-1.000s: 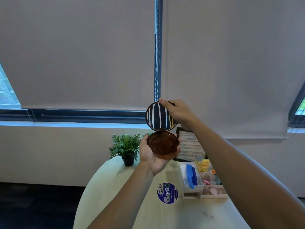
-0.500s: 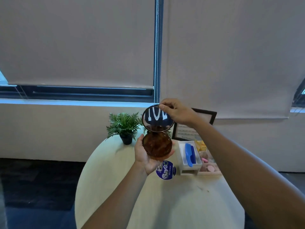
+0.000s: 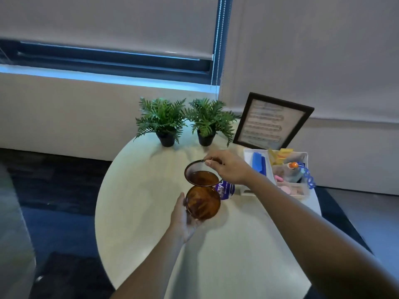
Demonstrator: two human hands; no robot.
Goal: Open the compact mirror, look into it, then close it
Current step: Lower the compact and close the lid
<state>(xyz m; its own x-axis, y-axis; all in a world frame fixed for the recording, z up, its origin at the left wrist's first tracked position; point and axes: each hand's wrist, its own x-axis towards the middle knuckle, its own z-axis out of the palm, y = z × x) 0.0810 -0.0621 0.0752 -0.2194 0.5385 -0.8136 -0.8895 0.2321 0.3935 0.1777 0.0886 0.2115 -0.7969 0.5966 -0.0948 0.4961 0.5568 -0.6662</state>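
The round amber compact mirror [image 3: 203, 202] is held open above the middle of the pale round table [image 3: 216, 255]. My left hand [image 3: 183, 219] cups its lower half from below and the left. Its upper lid [image 3: 201, 176] tilts forward over the lower half, and the glass reflects the amber base. My right hand [image 3: 228, 168] pinches the lid's top rim between thumb and fingertips.
Two small potted ferns [image 3: 160, 121] [image 3: 208, 120] stand at the table's far edge. A framed sheet [image 3: 269, 124] leans at the back right. A white organiser tray [image 3: 302, 192] with a blue comb and small items sits right. A purple round sticker [image 3: 225, 189] lies behind the mirror.
Both hands have lowered the mirror from in front of the window down towards the table. The lid has tipped forward, part way shut. The view has tilted down.
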